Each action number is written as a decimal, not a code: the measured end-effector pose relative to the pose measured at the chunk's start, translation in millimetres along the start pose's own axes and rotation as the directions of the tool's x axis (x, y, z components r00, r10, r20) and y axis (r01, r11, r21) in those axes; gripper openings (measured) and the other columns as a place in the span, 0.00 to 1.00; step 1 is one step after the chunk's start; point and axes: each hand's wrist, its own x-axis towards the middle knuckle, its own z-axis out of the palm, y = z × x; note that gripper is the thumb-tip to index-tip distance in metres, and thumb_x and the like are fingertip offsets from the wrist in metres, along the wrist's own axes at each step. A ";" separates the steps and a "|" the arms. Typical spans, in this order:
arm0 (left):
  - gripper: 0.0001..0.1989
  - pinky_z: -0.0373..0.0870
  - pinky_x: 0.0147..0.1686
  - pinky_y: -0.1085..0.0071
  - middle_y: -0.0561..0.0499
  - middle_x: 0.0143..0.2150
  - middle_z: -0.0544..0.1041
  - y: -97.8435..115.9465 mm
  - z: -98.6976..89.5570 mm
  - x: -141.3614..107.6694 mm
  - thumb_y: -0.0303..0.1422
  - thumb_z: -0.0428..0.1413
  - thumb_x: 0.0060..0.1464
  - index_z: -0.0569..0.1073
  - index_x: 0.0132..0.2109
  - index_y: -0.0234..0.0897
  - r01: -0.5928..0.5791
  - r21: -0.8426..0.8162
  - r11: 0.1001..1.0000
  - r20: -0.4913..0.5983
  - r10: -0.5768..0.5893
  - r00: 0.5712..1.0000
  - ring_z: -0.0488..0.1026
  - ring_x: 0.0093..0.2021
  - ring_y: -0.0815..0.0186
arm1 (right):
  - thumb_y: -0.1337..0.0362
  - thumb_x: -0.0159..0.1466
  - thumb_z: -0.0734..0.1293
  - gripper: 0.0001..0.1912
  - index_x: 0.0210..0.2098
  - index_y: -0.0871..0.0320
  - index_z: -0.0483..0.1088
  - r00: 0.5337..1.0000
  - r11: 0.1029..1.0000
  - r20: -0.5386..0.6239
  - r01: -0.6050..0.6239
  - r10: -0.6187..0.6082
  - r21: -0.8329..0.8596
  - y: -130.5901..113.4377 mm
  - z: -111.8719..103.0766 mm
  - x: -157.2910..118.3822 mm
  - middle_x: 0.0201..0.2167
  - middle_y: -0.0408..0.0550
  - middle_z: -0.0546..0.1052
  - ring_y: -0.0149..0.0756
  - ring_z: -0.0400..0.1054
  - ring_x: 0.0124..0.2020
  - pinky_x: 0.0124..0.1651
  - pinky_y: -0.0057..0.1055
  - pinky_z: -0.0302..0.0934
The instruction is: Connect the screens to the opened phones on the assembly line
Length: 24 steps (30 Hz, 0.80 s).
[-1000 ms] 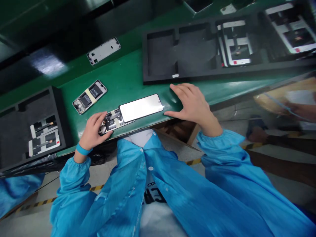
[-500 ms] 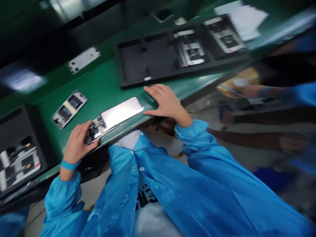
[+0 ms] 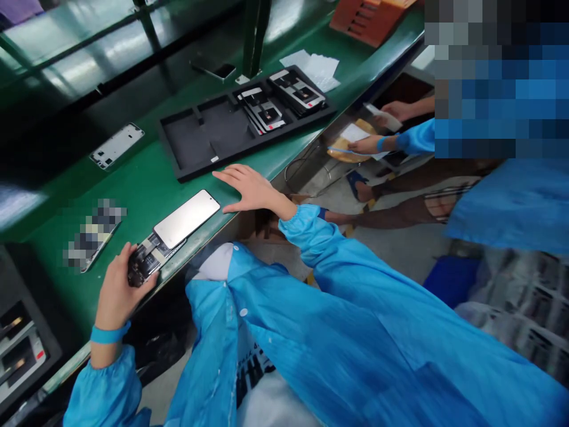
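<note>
An opened phone body (image 3: pixel 150 259) lies near the bench's front edge, its inner parts and flex cable showing. My left hand (image 3: pixel 122 284) grips its left end between thumb and fingers. A lit white phone screen (image 3: pixel 189 219) rests over the body's right part, offset to the upper right. Just beyond the screen's right end is my right hand (image 3: pixel 249 188), fingers stretched apart and nothing in them; whether the thumb touches the screen's corner I cannot tell. Another opened phone body (image 3: pixel 95 234), partly pixelated, lies up and left of my left hand.
A black tray (image 3: pixel 178 169) holds several phone parts in its right compartments. Another dark tray (image 3: pixel 48 314) sits at left. A white phone frame (image 3: pixel 118 145), white sheets (image 3: pixel 311 66) and an orange crate (image 3: pixel 367 21) are on the green bench. A co-worker's hands (image 3: pixel 367 145) are at right.
The view has swung, bringing the co-worker and orange crate into sight. My left hand keeps its grip on the phone body; my right hand stays spread beside the screen.
</note>
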 end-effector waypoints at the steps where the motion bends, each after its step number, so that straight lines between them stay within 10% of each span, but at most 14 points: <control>1: 0.47 0.75 0.64 0.35 0.34 0.67 0.76 -2.3 1.9 -0.3 0.50 0.61 0.64 0.51 0.80 0.42 -0.021 0.001 1.000 -0.011 0.021 1.000 0.76 0.64 0.37 | 0.23 0.63 0.63 0.62 0.80 0.61 0.56 1.000 1.000 -0.001 0.000 0.000 0.014 0.7 0.7 0.9 0.69 0.65 0.70 0.63 0.60 0.70 0.74 0.59 0.53; 11: 0.39 0.70 0.70 0.43 0.35 0.70 0.72 11.0 2.6 2.5 0.48 0.60 0.65 0.61 0.76 0.40 -0.035 -0.050 0.998 -0.051 0.033 0.998 0.71 0.70 0.43 | 0.31 0.63 0.70 0.58 0.79 0.62 0.57 0.999 0.995 0.037 0.002 -0.006 0.100 1.5 -4.7 -1.0 0.72 0.66 0.68 0.66 0.60 0.72 0.76 0.65 0.52; 17: 0.36 0.65 0.73 0.48 0.35 0.70 0.69 20.5 -3.5 1.9 0.49 0.66 0.61 0.68 0.69 0.38 0.089 -0.125 0.988 0.035 -0.085 0.996 0.68 0.71 0.45 | 0.29 0.62 0.70 0.62 0.81 0.59 0.51 0.955 0.951 0.084 0.269 -0.283 0.152 -13.3 6.6 32.7 0.78 0.64 0.59 0.69 0.48 0.80 0.79 0.66 0.45; 24: 0.20 0.65 0.61 0.54 0.39 0.59 0.73 11.7 -13.0 28.4 0.41 0.70 0.58 0.79 0.53 0.37 0.298 -0.060 0.953 0.273 -0.272 0.923 0.69 0.61 0.47 | 0.25 0.62 0.65 0.60 0.76 0.66 0.61 0.856 0.877 0.212 0.428 -0.471 0.218 -52.1 35.6 87.9 0.68 0.69 0.73 0.68 0.68 0.68 0.71 0.62 0.61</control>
